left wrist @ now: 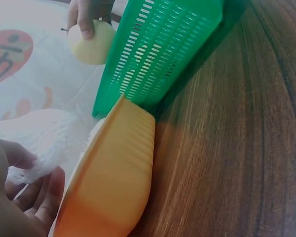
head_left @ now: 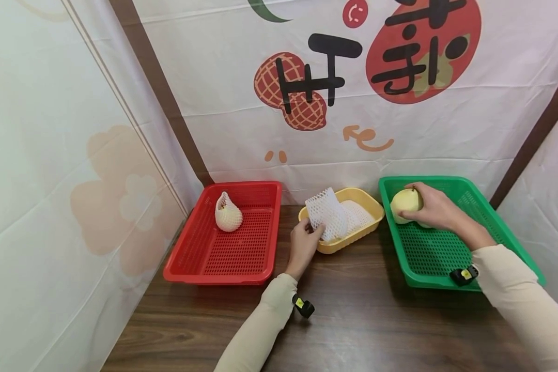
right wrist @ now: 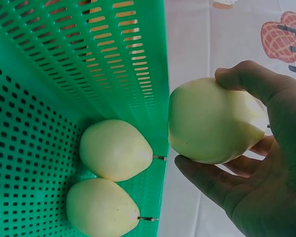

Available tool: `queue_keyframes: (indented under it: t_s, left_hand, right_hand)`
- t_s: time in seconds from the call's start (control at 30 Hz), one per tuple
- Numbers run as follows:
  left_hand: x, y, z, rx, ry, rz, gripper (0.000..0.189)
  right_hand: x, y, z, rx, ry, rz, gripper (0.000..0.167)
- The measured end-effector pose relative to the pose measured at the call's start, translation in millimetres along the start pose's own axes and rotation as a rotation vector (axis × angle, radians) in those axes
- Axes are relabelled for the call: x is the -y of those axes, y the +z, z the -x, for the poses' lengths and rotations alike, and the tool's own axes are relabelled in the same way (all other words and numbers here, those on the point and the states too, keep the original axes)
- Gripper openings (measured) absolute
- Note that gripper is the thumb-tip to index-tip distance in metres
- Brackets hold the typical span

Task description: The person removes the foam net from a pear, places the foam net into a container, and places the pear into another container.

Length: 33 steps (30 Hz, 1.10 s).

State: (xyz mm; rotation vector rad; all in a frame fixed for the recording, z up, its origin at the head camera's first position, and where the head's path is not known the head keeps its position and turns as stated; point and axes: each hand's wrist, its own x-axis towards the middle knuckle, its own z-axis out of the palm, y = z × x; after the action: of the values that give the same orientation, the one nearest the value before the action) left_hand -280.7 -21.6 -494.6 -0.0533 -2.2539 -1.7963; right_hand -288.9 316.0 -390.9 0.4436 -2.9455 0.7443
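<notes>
A pale yellow-green pear [right wrist: 212, 121] is held by my right hand [head_left: 431, 206] above the green basket [head_left: 402, 258], thumb on one side and fingers on the other. Two more pears [right wrist: 113, 150] lie inside that basket in the right wrist view. My left hand [head_left: 303, 243] pinches a white foam net sleeve [head_left: 326, 213] over the yellow tray [head_left: 351, 239]. More white foam nets [head_left: 357, 214] lie in the tray. In the red basket [head_left: 220, 279] at left sits a pear in a foam net [head_left: 228, 216].
All the containers stand on a dark wooden table [head_left: 353, 310]. A printed white cloth [head_left: 223, 103] hangs behind them and along both sides. The yellow tray is between the red and green baskets.
</notes>
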Motion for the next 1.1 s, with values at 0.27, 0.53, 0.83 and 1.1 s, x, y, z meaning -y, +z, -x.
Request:
queue_keyframes:
  t_s: [0.27,0.53,0.83,1.1]
  left_hand:
    - [0.5,4.9,-7.2,0.01,0.014,-0.016,0.018]
    - [-1.8,6.5,-11.6,0.082,-0.006,-0.048,0.028]
    - [-3.0,8.7,-17.3,0.099,0.019,-0.141,0.054]
    - [-1.8,15.6,-17.7,0.052,0.068,-0.231,0.072]
  right_hand:
    - [-8.9,-1.7,-2.7,0.024,0.007,-0.001,0.081]
    - [-20.3,1.7,-4.4,0.067,0.001,0.009,0.081]
    - [-22.7,5.0,-7.4,0.151,0.002,-0.002,0.081]
    - [-23.9,7.7,-8.8,0.202,0.007,0.002,0.079]
